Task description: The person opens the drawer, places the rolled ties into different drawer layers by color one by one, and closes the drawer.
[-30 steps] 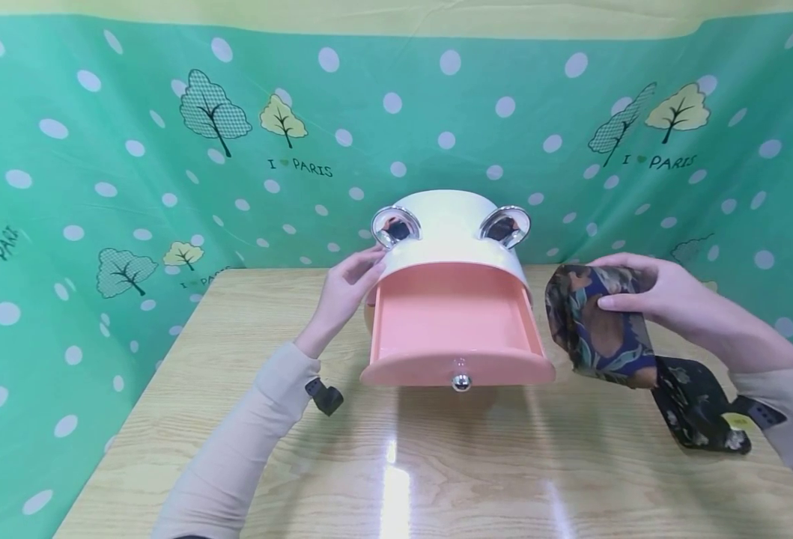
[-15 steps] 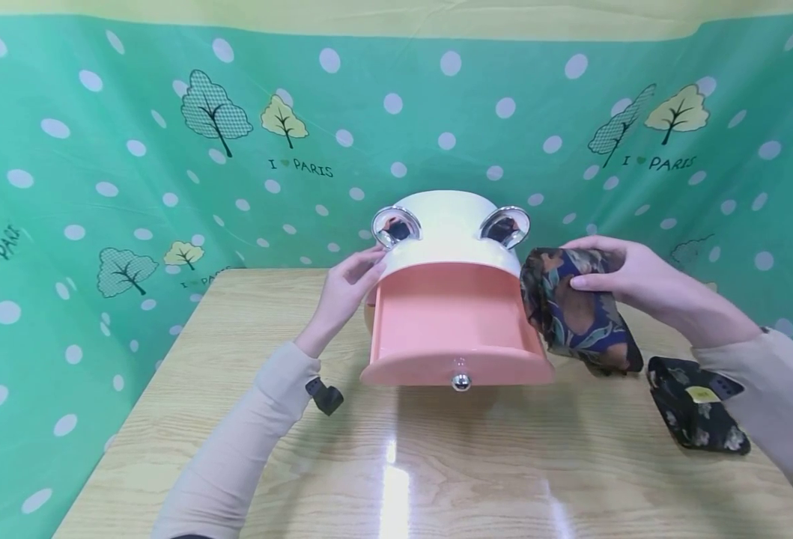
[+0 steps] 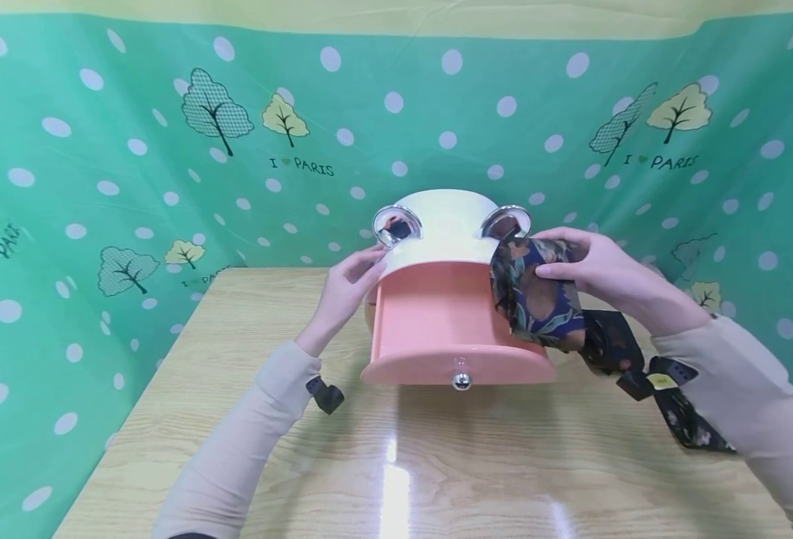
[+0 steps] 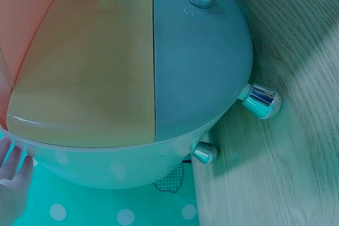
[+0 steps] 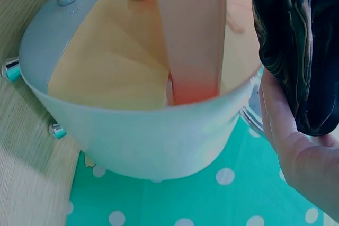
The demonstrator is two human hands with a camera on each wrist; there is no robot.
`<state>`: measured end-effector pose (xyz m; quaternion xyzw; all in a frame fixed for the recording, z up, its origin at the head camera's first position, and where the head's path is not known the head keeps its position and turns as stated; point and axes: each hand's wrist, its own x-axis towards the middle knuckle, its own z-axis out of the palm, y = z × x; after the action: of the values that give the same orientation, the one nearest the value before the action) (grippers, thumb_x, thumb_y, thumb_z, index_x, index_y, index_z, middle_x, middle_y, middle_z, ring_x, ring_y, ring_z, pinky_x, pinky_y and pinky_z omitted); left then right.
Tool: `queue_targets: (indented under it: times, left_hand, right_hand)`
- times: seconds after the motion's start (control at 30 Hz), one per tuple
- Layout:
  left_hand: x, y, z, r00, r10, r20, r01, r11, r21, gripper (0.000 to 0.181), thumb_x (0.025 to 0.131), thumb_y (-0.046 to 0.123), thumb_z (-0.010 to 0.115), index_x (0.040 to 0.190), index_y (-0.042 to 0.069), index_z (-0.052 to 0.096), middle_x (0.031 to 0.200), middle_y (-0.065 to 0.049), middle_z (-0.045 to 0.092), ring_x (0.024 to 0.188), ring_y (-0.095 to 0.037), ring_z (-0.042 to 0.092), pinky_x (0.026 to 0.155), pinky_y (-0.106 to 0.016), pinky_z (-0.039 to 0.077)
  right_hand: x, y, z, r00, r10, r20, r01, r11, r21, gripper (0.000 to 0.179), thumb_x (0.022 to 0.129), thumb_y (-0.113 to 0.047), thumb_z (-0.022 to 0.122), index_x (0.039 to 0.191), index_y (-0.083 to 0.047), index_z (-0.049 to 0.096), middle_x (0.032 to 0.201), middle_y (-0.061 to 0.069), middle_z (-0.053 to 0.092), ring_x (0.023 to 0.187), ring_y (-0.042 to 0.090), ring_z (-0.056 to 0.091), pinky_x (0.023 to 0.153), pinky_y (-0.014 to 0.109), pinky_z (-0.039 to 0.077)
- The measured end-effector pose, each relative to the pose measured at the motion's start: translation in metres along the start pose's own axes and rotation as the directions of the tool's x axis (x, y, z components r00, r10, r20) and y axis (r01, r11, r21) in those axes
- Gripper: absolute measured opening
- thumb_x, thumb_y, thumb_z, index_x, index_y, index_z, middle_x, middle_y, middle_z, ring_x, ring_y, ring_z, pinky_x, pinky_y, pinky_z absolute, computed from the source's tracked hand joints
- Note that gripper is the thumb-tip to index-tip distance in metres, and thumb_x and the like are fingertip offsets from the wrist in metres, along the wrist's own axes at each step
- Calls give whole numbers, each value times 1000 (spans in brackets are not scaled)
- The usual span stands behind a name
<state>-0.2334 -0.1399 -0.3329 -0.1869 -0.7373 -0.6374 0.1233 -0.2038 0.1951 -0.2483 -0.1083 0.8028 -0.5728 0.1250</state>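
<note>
The right hand (image 3: 598, 266) grips the patterned cloth (image 3: 541, 303): the thumb lies on its front face, and the other fingers go behind it. In the head view the cloth covers the right wall of the pink drawer (image 3: 416, 367) and part of its inside; if it touches the wall, I cannot tell. The drawer stands pulled out of the white cabinet (image 3: 445, 213). The left hand (image 3: 347, 292) rests on the cabinet's side, its fingers rather straight, holding nothing.

In my judgement, the step in hand is to bring the cloth over the drawer. To do this well, the cloth should be high enough that its lower edge clears the wall and does not fold under. It looks soft, so the free end may swing; a slow movement is better. The right silver eye (image 3: 506, 223) is just beside the cloth's top, and the fabric could catch there. The left hand should give light, steady support, because a push from the right might turn the cabinet. The right sleeve (image 3: 726, 359) partly hides a black cloth (image 3: 686, 423) on the worktop (image 3: 571, 449), so the forearm should pass above it.
</note>
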Motion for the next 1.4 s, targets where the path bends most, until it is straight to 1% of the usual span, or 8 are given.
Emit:
queue_targets:
  times: [0.23,0.47,0.57,0.67,0.8,0.93,1.17,1.4]
  left_hand:
    - [0,4,0,1000,-4,5,4,1000,-1,29,86,11,57,111,-4,56,127,-11,50,117,-19,46,96,-25,40]
    - [-7,28,4,1000,-13,7,12,1000,23,29,86,4,54,111,-11,53,127,-20,47,117,-28,45,97,-28,39]
    - [-7,29,4,1000,-23,5,23,1000,19,28,86,3,53,111,-11,53,127,-19,47,118,-27,44,97,-26,39]
    - [-7,28,4,1000,-21,10,20,1000,17,29,87,4,53,112,-11,52,128,-19,46,119,-27,44,98,-27,39]
    - [-4,15,1,1000,-17,8,17,1000,5,29,87,8,55,111,-7,55,128,-14,48,118,-22,45,97,-26,39]
    - [-1,2,0,1000,-2,1,2,1000,6,29,86,12,57,111,-3,57,127,-10,50,117,-18,46,96,-25,40]
    - [-2,0,0,1000,18,-1,-18,1000,5,30,86,16,58,110,-2,57,126,-9,51,116,-17,47,95,-25,41]
    - [-2,0,0,1000,-3,1,3,1000,15,31,86,17,58,111,-1,57,127,-8,50,116,-16,47,94,-24,41]
  right_hand:
    - [1,-2,10,998,-56,-10,56,997,-49,44,81,-20,65,121,-17,46,100,0,56,86,10,57,71,24,52]
    - [2,-3,22,989,-121,-81,109,984,-139,45,77,-20,69,118,-18,51,100,1,58,86,11,58,70,25,51]
    - [1,-4,27,987,-141,-82,125,976,-176,47,76,-21,70,119,-17,50,102,4,58,87,12,58,71,25,51]
    - [0,-4,30,985,-151,-77,134,971,-199,48,76,-23,71,119,-18,51,103,7,58,86,12,58,71,25,51]
    - [0,-4,34,983,-173,-60,157,964,-213,48,75,-25,71,119,-19,51,105,9,58,87,12,58,71,25,51]
    - [-1,-1,38,976,-218,-24,207,951,-231,48,77,-26,69,120,-17,51,110,9,55,90,10,56,72,22,50]
    - [-3,5,46,970,-242,-17,234,953,-192,46,77,-23,69,119,-12,51,103,9,59,88,11,59,70,23,52]
    - [-4,11,51,975,-224,14,222,956,-192,47,79,-23,67,121,-9,50,108,13,58,92,14,58,72,25,52]
